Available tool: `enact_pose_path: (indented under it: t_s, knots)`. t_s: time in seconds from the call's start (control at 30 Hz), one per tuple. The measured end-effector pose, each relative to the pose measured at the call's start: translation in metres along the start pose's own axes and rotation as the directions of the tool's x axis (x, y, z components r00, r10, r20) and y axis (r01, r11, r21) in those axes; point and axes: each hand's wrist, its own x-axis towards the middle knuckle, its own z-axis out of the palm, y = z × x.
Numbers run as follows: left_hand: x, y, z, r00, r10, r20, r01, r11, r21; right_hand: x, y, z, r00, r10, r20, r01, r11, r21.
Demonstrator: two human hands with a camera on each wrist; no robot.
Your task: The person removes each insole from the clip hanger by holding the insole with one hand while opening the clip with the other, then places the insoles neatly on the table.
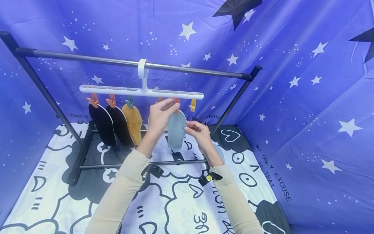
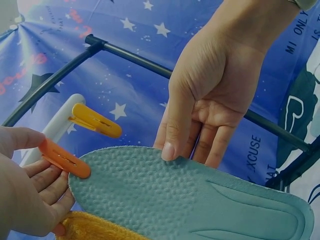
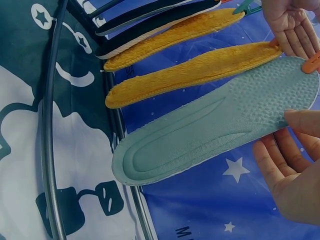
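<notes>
A grey-green insole [image 1: 176, 130] hangs from an orange clip [image 2: 65, 159] near the right end of a white hanger [image 1: 140, 92]. My left hand [image 1: 160, 117] pinches that clip between thumb and fingers. On the insole's right edge, the thumb and fingers of my right hand [image 1: 201, 134] hold it from both sides. Just left of it hangs a yellow fuzzy insole [image 3: 195, 72], partly hidden by my left hand in the head view. Farther left are another yellow insole [image 1: 132, 123] on a teal clip [image 1: 129, 102] and two black insoles [image 1: 102, 125] on orange clips.
A yellow clip [image 1: 193, 105] with nothing in it hangs at the hanger's right end. The hanger hooks over the dark rack's top bar [image 1: 187, 68]. A pale blue piece [image 1: 219, 152] lies on the patterned cloth behind my right wrist. Starry blue curtains [image 1: 306, 104] surround the space.
</notes>
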Motion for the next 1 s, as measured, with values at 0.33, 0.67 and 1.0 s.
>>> enact_pose_path:
  t_s: [0.33, 0.67, 1.0]
  knots:
    - [0.0008, -0.0013, 0.0018, 1.000, 0.022, -0.018, -0.023, 1.000, -0.019, 0.0004, 0.0007, 0.0014, 1.000, 0.010, 0.008, -0.009, 1.000, -0.017]
    - [0.0015, -0.0035, 0.0028, 0.998, 0.041, -0.043, -0.041, 0.999, 0.011, 0.0005, 0.0008, 0.0020, 1.000, 0.023, 0.001, -0.023, 1.000, -0.012]
    - [0.0014, -0.0032, 0.0026, 0.998, 0.046, -0.035, -0.046, 0.999, 0.009, 0.0011, 0.0025, 0.0027, 1.000, 0.020, 0.006, -0.020, 1.000, -0.017]
